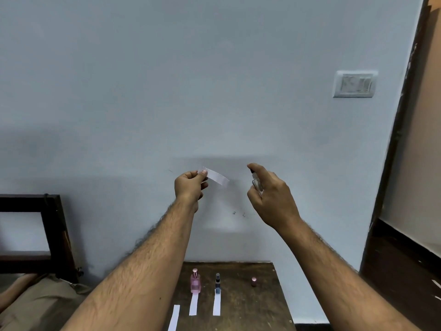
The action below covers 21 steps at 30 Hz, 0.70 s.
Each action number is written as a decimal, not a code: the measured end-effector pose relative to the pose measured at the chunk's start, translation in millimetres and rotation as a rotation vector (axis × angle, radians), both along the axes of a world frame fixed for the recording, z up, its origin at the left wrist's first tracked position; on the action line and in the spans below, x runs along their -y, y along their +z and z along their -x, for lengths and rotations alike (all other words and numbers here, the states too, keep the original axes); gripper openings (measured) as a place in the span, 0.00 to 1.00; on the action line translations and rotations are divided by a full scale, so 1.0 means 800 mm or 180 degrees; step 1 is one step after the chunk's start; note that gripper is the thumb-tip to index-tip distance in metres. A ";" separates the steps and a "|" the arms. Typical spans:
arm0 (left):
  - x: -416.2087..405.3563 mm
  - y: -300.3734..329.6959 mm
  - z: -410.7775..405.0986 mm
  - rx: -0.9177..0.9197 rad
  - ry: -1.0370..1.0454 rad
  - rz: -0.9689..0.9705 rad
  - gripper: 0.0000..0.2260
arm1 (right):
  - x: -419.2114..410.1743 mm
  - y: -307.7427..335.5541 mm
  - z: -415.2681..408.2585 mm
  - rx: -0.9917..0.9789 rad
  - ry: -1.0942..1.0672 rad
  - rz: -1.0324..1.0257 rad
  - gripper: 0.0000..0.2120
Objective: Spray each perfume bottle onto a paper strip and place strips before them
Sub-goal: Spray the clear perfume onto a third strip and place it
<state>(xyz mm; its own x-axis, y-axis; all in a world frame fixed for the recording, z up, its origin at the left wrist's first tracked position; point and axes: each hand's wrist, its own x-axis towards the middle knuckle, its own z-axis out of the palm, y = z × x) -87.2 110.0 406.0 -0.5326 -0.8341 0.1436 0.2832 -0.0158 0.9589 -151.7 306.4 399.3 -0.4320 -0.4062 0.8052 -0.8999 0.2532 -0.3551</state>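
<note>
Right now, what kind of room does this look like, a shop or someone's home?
Most likely a room in a home, not a shop: a plain painted wall with a switch plate, a small worn wooden table pushed against it, and a dark wooden bed frame at the left.

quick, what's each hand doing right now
Left hand: pinching a paper strip.
Right hand: gripping a small spray bottle, finger on top.

Three bottles [195, 281] – four strips [216, 176]
</note>
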 end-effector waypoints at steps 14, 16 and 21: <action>-0.011 -0.016 0.014 0.0067 -0.0076 -0.0125 0.05 | 0.000 -0.013 -0.006 -0.0081 -0.0019 -0.0069 0.21; -0.011 -0.017 0.015 0.0084 -0.0087 -0.0127 0.05 | 0.000 -0.013 -0.003 -0.0077 -0.0037 -0.0083 0.21; -0.011 -0.021 0.016 0.0132 -0.0084 -0.0115 0.05 | -0.001 -0.015 0.000 -0.0056 -0.0100 -0.0091 0.20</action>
